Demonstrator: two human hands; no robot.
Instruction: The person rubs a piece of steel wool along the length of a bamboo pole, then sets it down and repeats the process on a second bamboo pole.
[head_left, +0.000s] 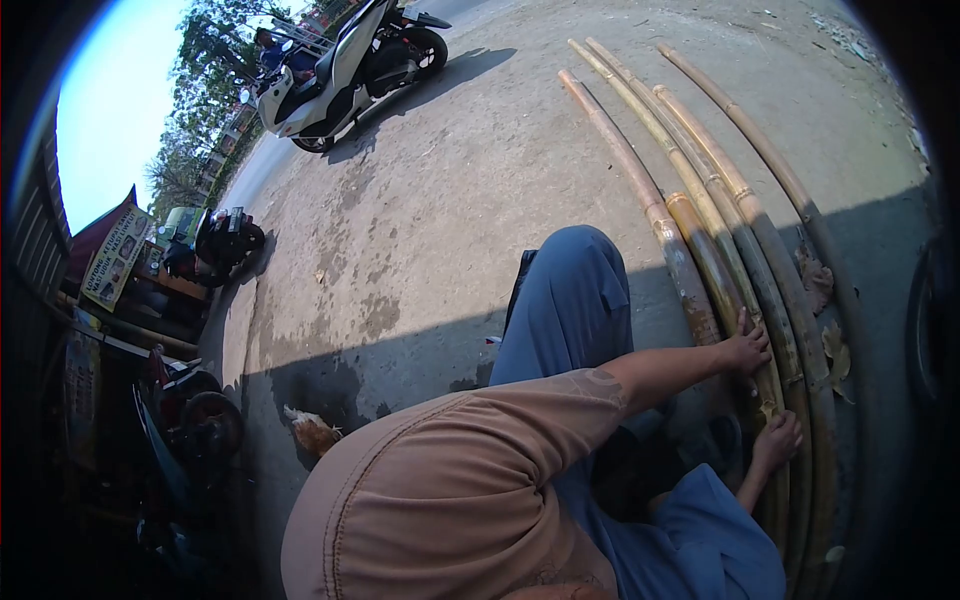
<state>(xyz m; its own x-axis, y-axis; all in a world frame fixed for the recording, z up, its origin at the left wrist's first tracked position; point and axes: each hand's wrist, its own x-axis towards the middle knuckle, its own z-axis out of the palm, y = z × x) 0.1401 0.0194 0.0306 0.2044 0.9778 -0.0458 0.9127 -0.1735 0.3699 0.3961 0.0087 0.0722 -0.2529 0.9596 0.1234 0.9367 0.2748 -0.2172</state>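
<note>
Several long bamboo poles [700, 205] lie side by side on the ground at the right, running from the upper middle down past my legs. My left hand [745, 352] is closed around one bamboo pole near my knees, its fingers curled over the surface. Just below it, my right hand [779, 440] grips the same pole, close to a pale, rough node or split [768, 410]. A short stretch of pole shows between my two hands. The fingertips of my right hand are partly hidden.
My bent knee [582, 262] rises left of the poles. Dry leaves [836, 355] lie at their right. A chicken [312, 432] is on the ground at lower left. A white scooter [340, 85] stands at the top, with a person [270, 52] behind it; other motorbikes [228, 240] stand left.
</note>
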